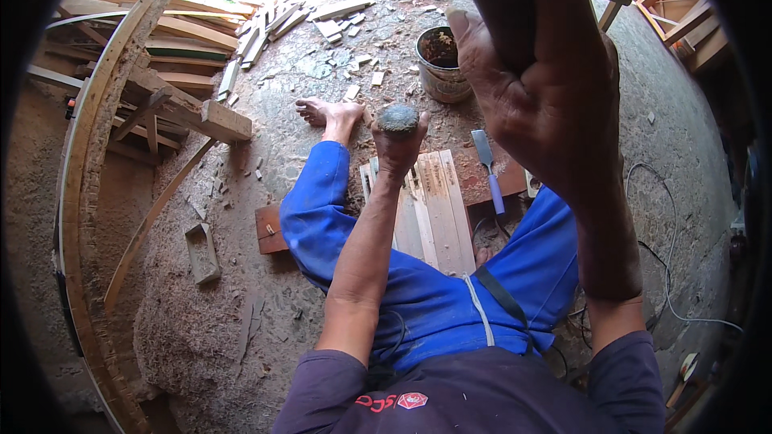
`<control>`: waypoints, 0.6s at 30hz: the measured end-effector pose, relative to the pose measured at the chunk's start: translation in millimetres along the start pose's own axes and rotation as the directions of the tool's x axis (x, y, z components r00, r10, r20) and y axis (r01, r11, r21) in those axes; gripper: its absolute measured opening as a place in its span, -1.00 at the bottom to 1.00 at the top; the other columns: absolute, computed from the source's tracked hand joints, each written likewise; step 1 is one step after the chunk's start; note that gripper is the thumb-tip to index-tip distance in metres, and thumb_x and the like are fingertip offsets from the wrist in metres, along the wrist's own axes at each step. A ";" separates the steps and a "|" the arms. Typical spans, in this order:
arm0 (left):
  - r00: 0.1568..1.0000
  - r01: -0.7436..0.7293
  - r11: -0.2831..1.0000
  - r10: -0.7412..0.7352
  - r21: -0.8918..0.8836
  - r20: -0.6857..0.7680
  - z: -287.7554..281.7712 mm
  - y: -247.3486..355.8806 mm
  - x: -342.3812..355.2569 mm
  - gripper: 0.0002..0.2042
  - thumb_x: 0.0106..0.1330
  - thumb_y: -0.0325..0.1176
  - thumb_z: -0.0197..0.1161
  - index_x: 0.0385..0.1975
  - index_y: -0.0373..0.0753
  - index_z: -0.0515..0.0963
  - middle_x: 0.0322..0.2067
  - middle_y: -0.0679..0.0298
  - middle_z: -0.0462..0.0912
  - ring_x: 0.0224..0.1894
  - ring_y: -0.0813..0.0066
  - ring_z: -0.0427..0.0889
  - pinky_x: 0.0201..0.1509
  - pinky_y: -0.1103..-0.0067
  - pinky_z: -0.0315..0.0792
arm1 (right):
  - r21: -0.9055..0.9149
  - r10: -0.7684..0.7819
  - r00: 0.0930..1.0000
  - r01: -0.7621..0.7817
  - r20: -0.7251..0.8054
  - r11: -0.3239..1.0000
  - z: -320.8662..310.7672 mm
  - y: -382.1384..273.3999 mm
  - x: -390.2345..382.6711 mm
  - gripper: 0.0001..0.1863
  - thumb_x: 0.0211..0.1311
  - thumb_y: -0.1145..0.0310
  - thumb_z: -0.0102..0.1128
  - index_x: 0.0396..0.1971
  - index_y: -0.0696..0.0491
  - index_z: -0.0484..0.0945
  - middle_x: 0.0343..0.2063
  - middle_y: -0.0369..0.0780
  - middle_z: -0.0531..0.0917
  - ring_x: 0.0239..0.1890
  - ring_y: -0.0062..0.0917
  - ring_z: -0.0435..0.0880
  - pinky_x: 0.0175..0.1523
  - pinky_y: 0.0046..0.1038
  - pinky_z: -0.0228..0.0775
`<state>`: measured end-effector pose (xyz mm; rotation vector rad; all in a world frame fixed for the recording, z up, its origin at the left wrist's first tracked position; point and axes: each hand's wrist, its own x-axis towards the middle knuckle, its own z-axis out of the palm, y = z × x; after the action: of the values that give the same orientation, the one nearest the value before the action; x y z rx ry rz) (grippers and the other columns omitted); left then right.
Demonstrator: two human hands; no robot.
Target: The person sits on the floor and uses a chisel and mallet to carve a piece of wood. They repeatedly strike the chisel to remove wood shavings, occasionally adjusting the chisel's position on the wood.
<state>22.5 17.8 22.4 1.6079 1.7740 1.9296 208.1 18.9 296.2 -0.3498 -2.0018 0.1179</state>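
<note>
My left hand [398, 153] is closed around an upright tool whose round, worn grey butt end [398, 118] faces up. Its shaft and lower end are hidden under the fist. Below that hand, pale wooden pieces [434, 209] with grooves or slots lie between my blue-trousered legs. Close to the camera, my right hand [543, 104] is raised and closed around a thick dark handle [503, 8] that runs out of the top of the picture. A wide flat chisel [486, 162] with a purple handle rests just right of the pale wood.
A bucket [446, 80] stands beyond the wood. Offcuts [330, 28] and chips litter the floor. Stacked planks [185, 40] and a long curved timber [88, 169] fill the left side. A small box-like block [201, 253] lies nearby. A cable [669, 273] runs along the right.
</note>
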 end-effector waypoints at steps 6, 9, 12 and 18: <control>0.996 0.032 0.997 -0.037 0.066 0.078 -4.0 9.3 -26.9 -0.67 0.24 -0.28 0.42 -0.06 -0.24 0.56 -0.15 0.17 0.68 -0.08 0.26 0.65 -0.02 0.33 0.51 | -0.280 0.387 0.529 -0.275 0.755 0.920 42.5 15.9 -120.5 -0.28 0.24 0.52 0.18 0.39 0.00 0.13 -0.32 0.10 0.68 -0.29 -0.01 0.77 -0.30 -0.02 0.62; 0.979 -0.199 0.959 0.205 0.204 -0.009 -4.2 45.7 -38.0 -0.71 0.32 -0.28 0.33 -0.03 -0.23 0.55 -0.14 0.17 0.66 -0.03 0.26 0.62 0.02 0.30 0.49 | -0.305 0.403 0.486 -0.271 0.776 0.913 22.9 4.7 -128.9 -0.25 0.21 0.51 0.18 0.41 -0.02 0.13 -0.31 0.05 0.69 -0.30 -0.01 0.76 -0.26 -0.03 0.61; 0.995 -0.002 1.000 0.000 0.020 0.099 -5.6 -16.6 -19.2 -0.76 0.26 -0.34 0.39 -0.13 -0.23 0.60 -0.20 0.20 0.69 -0.12 0.29 0.67 -0.01 0.35 0.51 | -0.202 0.359 0.618 -0.311 0.700 0.929 27.4 2.1 -125.1 -0.16 0.18 0.53 0.20 0.49 -0.03 0.12 -0.31 0.01 0.66 -0.30 -0.05 0.75 -0.24 -0.11 0.61; 0.980 0.196 0.973 -0.192 -0.119 0.044 -9.1 6.6 -3.4 -0.77 0.13 -0.33 0.53 -0.44 -0.28 0.59 -0.51 0.27 0.68 -0.47 0.42 0.63 -0.28 0.41 0.52 | 0.132 0.154 0.984 -0.165 0.091 0.977 -4.7 -7.9 -19.5 -0.27 0.24 0.53 0.32 0.41 0.00 0.26 -0.18 0.02 0.71 -0.18 -0.18 0.76 -0.12 -0.23 0.63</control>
<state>21.4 7.1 27.2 1.3633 1.6937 1.8723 218.7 5.3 283.3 -0.4217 -2.0300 0.3766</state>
